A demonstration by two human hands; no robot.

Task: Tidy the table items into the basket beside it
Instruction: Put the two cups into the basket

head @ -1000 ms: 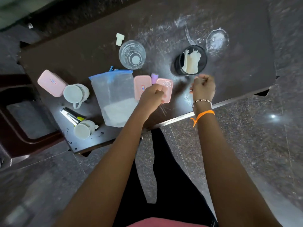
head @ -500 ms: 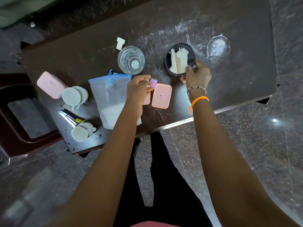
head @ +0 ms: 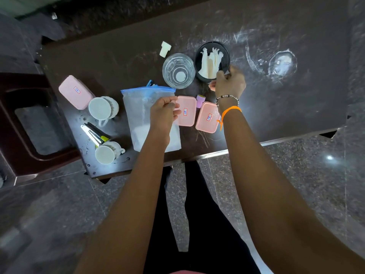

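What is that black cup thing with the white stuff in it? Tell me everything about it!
The black cup is round and dark, standing upright on the dark table, far side, right beside a clear glass. White, thin, paper-like pieces stick up inside it; what they are, I can't tell. The right hand grips its near rim with curled fingers.

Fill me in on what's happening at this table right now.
A person stands over a dark table sorting small items. Their right hand grips the rim of a black cup holding white pieces, right beside a clear glass. Their left hand pinches the edge of a pink box, which lies next to a second pink box. A zip bag, two white cups and a third pink box lie on the table to the left.
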